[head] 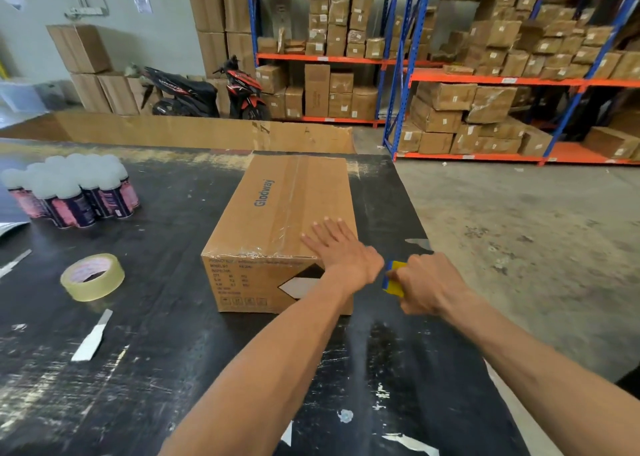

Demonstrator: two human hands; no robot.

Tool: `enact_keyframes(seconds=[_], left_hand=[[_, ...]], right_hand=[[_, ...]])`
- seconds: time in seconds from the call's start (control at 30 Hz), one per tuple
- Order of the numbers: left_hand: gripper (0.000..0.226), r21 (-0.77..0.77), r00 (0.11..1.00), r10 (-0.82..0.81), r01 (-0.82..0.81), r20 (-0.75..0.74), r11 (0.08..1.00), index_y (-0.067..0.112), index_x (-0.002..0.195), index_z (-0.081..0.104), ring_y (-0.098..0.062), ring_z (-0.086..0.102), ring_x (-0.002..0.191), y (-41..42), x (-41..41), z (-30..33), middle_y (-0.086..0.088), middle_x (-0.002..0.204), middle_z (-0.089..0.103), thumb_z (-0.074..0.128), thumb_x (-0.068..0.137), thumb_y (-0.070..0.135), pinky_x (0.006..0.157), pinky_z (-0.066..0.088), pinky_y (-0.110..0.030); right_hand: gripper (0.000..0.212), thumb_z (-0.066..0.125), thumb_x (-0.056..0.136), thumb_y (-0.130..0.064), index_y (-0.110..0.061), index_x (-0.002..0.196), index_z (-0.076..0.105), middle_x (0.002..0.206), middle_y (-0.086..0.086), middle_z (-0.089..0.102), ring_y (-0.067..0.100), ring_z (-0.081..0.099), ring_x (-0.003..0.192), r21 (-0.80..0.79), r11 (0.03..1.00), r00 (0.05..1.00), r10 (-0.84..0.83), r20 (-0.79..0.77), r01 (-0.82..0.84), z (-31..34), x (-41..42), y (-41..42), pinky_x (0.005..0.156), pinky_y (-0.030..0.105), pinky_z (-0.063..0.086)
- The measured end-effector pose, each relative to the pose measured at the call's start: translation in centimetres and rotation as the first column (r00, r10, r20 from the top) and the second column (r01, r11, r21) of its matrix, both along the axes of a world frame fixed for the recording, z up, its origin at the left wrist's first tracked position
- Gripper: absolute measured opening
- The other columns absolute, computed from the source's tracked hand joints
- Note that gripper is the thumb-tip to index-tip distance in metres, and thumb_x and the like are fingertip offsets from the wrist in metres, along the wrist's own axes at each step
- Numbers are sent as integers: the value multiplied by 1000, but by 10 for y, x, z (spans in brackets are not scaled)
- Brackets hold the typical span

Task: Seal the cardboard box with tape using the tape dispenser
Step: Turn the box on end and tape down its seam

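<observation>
left hand (337, 247) flat on cardboard box (277, 213); right hand (427, 282) fisted around tape dispenser (394, 279).

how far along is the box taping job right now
Done: clear tape runs along the top seam of the brown cardboard box. In hand: the left hand presses flat on the lid's near corner; the right hand grips the yellow-and-blue tape dispenser beside the box. Left: probably finishing the tape end over the near edge.
</observation>
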State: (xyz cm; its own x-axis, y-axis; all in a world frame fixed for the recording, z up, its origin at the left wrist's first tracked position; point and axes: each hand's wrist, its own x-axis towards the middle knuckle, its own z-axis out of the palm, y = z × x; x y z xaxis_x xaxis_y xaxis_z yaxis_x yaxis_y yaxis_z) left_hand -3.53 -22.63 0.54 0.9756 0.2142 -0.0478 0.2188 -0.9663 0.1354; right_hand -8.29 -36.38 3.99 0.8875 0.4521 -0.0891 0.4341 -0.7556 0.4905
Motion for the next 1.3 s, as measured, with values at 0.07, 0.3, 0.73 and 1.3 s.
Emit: enact_keyframes(seconds=[0.07,0.3,0.73,1.3], left_hand=[[75,-17,997,77,-78,-20,997,6,156,-9,-56,-11,145,-10,5,5,-26,163,-11,17,102,51,107,-10,-78],[73,9,998,-24,24,52,1000,18,155,-21,-73,-2,134,-4,15,-8,-41,156,-3,29,105,36,101,-1,-84],[107,24,979,-87,93,-183,995,4,156,-2,-50,5,146,82,-24,38,-20,162,1,58,85,59,114,6,-67],[109,163,937,-238,285,-257,945,19,157,9,-43,22,143,181,-41,43,-20,160,17,64,77,66,116,22,-59]], right_hand=[[43,56,79,-36,-34,120,67,101,5,67,30,69,96,15,1000,1000,2,-9,-1,-5,-3,-1,66,31,36],[48,55,80,-36,-41,128,63,103,5,68,30,69,97,74,997,999,-24,23,23,-2,-7,-1,67,31,40],[53,57,79,-58,-57,132,56,108,1,71,27,65,98,544,811,972,-232,-37,214,52,31,9,68,33,47],[52,77,69,-55,-50,120,68,122,-5,71,17,59,105,947,180,961,-129,-245,266,61,37,39,84,36,51]])
